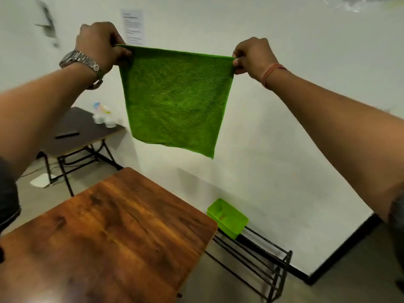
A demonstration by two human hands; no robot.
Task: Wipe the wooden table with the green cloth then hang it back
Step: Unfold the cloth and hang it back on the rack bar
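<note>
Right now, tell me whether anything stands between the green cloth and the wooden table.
Nothing visible does. The green cloth hangs spread in the air, its top corners pinched by the left hand and the right hand. The wooden table lies below it with a bare top.

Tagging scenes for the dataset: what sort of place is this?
Probably a plain indoor workroom or office corner: a wooden table by a white wall, a dark folding table behind, and a black metal rack holding a green bin.

A plain office-like room: white wall with a posted notice [132, 26], folding tables [72, 132], metal rack [258, 263].
</note>
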